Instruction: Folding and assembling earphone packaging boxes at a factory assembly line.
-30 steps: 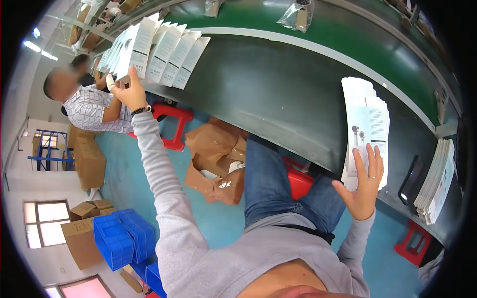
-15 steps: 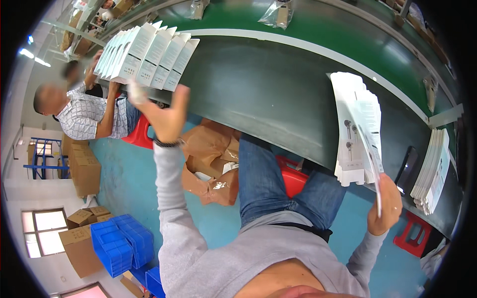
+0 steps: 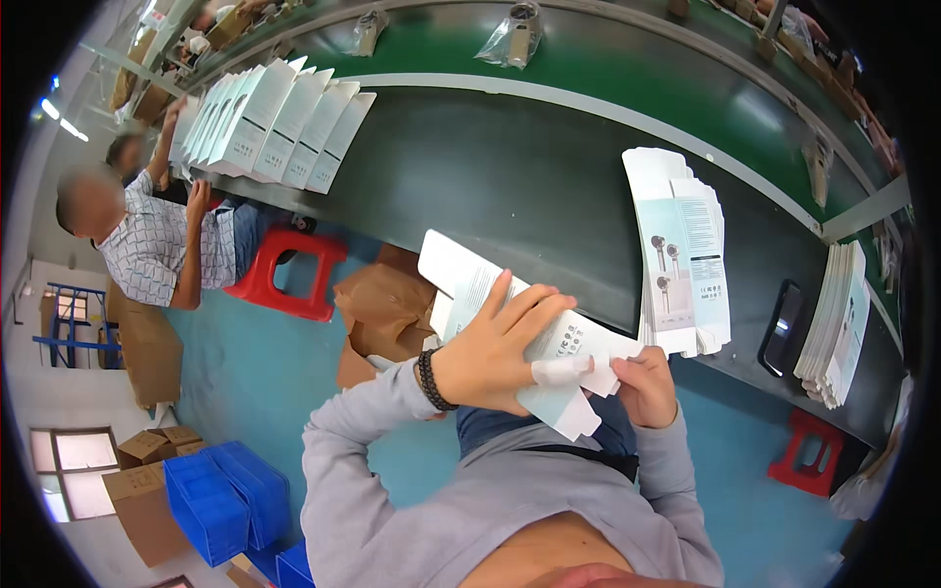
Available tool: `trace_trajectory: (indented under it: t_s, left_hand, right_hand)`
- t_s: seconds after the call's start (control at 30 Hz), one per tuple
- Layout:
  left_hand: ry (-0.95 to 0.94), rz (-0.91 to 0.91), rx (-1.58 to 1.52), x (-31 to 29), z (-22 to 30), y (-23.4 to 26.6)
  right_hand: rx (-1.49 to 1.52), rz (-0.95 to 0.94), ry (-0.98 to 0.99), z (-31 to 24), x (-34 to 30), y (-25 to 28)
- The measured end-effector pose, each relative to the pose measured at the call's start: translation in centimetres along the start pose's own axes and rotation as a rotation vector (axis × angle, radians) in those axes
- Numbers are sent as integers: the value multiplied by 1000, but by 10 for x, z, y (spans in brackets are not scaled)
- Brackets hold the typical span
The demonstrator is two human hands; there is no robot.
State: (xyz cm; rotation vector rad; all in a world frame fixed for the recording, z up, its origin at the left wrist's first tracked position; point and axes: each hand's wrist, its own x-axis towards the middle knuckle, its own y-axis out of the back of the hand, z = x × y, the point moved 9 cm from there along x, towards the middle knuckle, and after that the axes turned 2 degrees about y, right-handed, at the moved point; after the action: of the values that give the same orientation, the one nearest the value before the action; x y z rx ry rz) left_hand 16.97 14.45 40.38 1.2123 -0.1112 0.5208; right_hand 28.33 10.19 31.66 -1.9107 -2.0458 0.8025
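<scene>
The flat box (image 3: 578,338) is above the lap, at the near edge of the table (image 3: 470,157); I cannot tell if it touches the edge. The left hand (image 3: 495,353) lies over it with its fingers spread, and its thumb has a white wrap (image 3: 564,369). The right hand (image 3: 647,387) pinches the right end of the box, by its small flaps. The card looks thin, so a hard push from the left hand might bend it in the wrong place. A tight pinch might tear a flap. The wrap might make the thumb slip, and then the box could drop to the lap or the floor (image 3: 402,461). The right end is just beside the pile of flat boxes (image 3: 708,269), so a bump there might knock the pile crooked. On the floor to the left are blue bins (image 3: 211,500), and a brown bag (image 3: 382,309) sits past the left arm, partly hidden by it. A phone (image 3: 781,328) lies right of the pile, then one more pile (image 3: 833,328), so there is little room on that side. Far left, a row of boxes (image 3: 279,127) leans on the table and takes up that end, with a co-worker (image 3: 157,235) beside it. Farthest off, a clear bag (image 3: 515,44) lies on the green strip (image 3: 598,64).
</scene>
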Motion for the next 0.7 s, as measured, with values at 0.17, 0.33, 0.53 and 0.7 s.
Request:
trace_trajectory:
  t_s: [0.17,0.33,0.53,0.7]
  left_hand:
    - [60,-48,-84,-2,1,-7]
    - [52,-43,-25,2,9,-6]
    - [133,5,-47,-2,6,2]
    - [468,138,-270,-19,-19,13]
  right_hand:
    - [73,-17,-129,6,0,5]
    - [88,-24,-177,8,-5,6]
    - [-863,-25,171,-25,-13,-1]
    - [-826,-87,552,-33,-25,-11]
